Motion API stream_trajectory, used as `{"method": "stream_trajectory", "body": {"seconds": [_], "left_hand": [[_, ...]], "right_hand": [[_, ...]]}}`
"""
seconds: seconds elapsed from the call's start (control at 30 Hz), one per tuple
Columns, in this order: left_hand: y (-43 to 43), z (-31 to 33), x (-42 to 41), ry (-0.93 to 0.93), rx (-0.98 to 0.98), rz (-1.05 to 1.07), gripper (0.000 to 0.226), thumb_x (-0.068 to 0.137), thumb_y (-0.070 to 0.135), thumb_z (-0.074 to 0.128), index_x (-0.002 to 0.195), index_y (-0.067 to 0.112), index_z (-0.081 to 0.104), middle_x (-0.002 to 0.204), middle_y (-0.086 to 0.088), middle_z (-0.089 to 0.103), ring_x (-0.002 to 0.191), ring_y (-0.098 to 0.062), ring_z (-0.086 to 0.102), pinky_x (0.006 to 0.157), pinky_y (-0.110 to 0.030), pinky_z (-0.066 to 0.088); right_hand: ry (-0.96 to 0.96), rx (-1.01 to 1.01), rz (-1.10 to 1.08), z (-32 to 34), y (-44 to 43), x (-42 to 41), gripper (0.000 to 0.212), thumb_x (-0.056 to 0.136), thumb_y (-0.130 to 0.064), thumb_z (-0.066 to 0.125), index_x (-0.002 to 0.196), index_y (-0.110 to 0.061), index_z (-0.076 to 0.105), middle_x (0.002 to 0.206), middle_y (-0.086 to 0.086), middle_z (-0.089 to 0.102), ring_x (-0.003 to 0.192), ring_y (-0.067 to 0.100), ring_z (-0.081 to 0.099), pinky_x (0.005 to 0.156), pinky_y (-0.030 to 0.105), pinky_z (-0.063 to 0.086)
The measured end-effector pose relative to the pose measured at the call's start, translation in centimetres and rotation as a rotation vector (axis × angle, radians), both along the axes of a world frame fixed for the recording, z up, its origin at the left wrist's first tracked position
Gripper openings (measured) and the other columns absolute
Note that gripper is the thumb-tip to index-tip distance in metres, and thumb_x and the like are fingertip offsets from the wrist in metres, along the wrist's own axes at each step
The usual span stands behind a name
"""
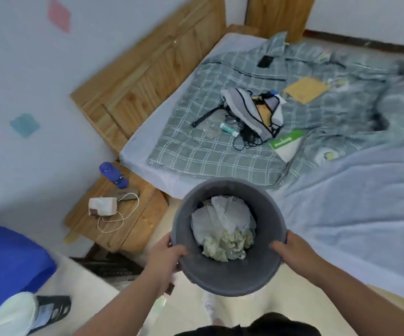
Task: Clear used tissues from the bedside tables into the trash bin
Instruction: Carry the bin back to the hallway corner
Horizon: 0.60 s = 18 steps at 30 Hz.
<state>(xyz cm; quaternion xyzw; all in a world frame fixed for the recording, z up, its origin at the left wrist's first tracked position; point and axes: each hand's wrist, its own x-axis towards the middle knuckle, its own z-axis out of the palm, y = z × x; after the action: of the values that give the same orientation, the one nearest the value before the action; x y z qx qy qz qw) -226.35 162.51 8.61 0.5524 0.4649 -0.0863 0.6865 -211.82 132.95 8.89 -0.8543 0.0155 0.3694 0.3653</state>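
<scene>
I hold a round grey trash bin (pixel 222 275) in front of me with both hands. My left hand (pixel 169 253) grips its left rim, thumb over the edge. My right hand (pixel 293 251) grips the right rim the same way. Crumpled white and yellowish tissues (pixel 222 229) lie inside the bin. To the left stands a wooden bedside table (pixel 138 221). On it are a blue bottle (pixel 113 175), a white tissue pack (pixel 103 206), a white cord (pixel 113 221) and a dark flat object. I see no loose tissues on the table top.
A bed (pixel 341 190) with a checked grey blanket fills the right, strewn with a bag (pixel 252 112), cables, a tube, a green booklet and an envelope. A wooden headboard (pixel 152 69) lines the wall. A blue object (pixel 7 263) and a remote sit at lower left.
</scene>
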Motion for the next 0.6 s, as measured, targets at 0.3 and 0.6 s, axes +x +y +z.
{"method": "stream_trajectory", "body": {"seconds": [0.3, 0.6], "left_hand": [[-16.8, -0.1, 8.0, -0.038, -0.001, -0.627, 0.037, 0.061, 0.005, 0.068, 0.087, 0.028, 0.08, 0.092, -0.009, 0.08, 0.075, -0.023, 0.077, 0.071, -0.044, 0.066], [-42.2, 0.6, 5.1, -0.028, -0.009, -1.172, 0.046, 0.066, 0.007, 0.068, 0.11, 0.019, 0.077, 0.102, -0.008, 0.082, 0.091, -0.028, 0.079, 0.068, -0.036, 0.064]], "right_hand": [[-0.012, 0.044, -0.546, 0.5, -20.6, -10.4, 0.038, 0.067, -0.04, 0.056, 0.096, -0.018, 0.067, 0.091, 0.001, 0.073, 0.081, 0.016, 0.066, 0.062, 0.031, 0.046], [0.01, 0.024, -0.993, 2.1, -40.9, -27.5, 0.034, 0.076, -0.028, 0.061, 0.1, -0.005, 0.068, 0.097, 0.013, 0.074, 0.076, 0.019, 0.065, 0.061, 0.028, 0.05]]}}
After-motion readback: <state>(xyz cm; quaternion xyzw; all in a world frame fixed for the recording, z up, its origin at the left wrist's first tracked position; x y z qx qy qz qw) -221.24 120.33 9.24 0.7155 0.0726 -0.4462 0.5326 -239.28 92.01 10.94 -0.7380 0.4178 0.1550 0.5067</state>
